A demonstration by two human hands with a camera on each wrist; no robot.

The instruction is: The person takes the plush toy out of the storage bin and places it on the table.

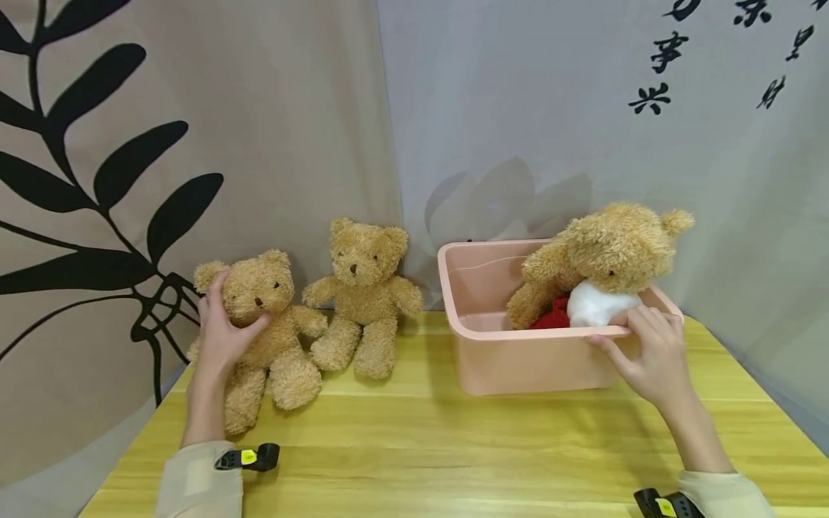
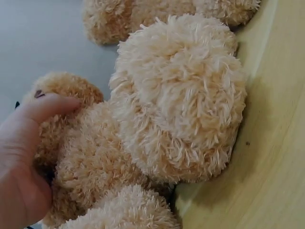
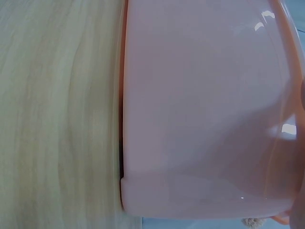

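My left hand (image 1: 225,324) grips a tan teddy bear (image 1: 294,378) by the head, thumb across its muzzle and fingers at the side of its head. This bear sits at the table's left, and its furry foot (image 2: 181,100) fills the middle of the left wrist view. On the right, my right hand (image 1: 654,352) holds the front rim of a pink plastic bin (image 1: 531,367), thumb outside and fingers over the edge. Inside the bin another teddy bear (image 1: 615,244) leans sideways, its head above the right rim. A white fluffy thing (image 1: 599,306) and a red thing (image 1: 553,315) lie against it.
Between the gripped bear and the bin, a third teddy bear (image 1: 365,302) sits upright near the back of the wooden table (image 1: 401,446). Behind the table hangs a pale curtain (image 1: 291,129) with black leaf prints and characters.
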